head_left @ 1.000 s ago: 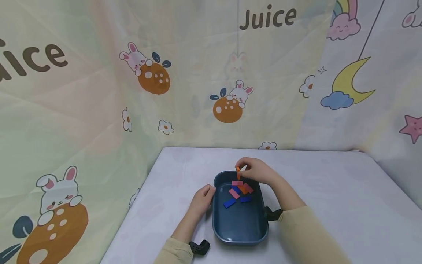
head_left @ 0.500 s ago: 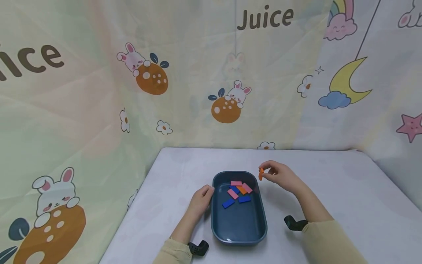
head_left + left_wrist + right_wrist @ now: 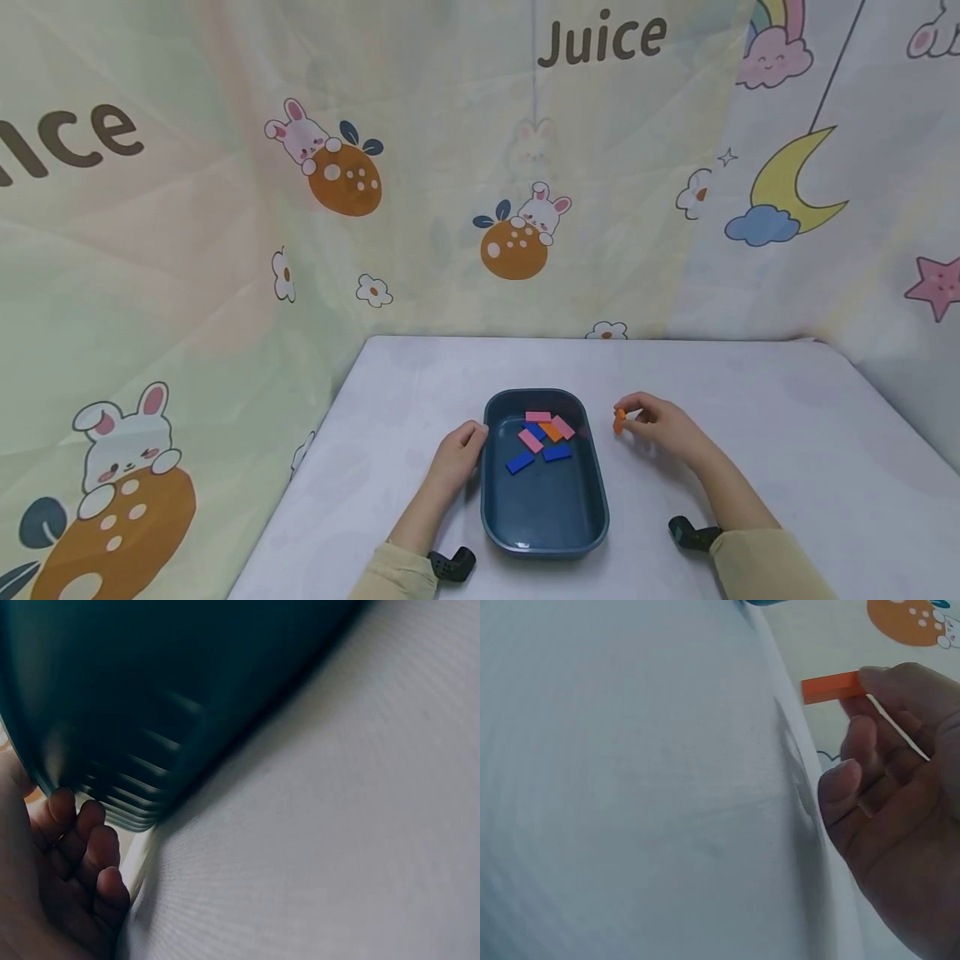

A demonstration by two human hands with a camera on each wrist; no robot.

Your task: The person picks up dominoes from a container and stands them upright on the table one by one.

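A dark blue tray (image 3: 544, 517) stands on the white table. Inside, toward its far end, lie several small flat blocks: pink ones such as the pink block (image 3: 530, 441), blue ones such as the blue block (image 3: 520, 463), and one orange block (image 3: 551, 432). My left hand (image 3: 457, 457) grips the tray's left rim, its fingertips against the outer wall in the left wrist view. To the right of the tray, my right hand (image 3: 663, 427) pinches another orange block (image 3: 831, 688) between thumb and fingertips, with one end sticking out past them.
The white table (image 3: 787, 433) stretches out on both sides of the tray. Behind it hangs a printed cloth backdrop (image 3: 435, 167) with rabbits, oranges and a moon. A black wrist device (image 3: 452, 565) sits at the left cuff, another black device (image 3: 693, 534) at the right.
My right hand has carried the orange block from over the tray's far end to the right of the tray, then lower and nearer to me. The left hand keeps its grip on the rim.
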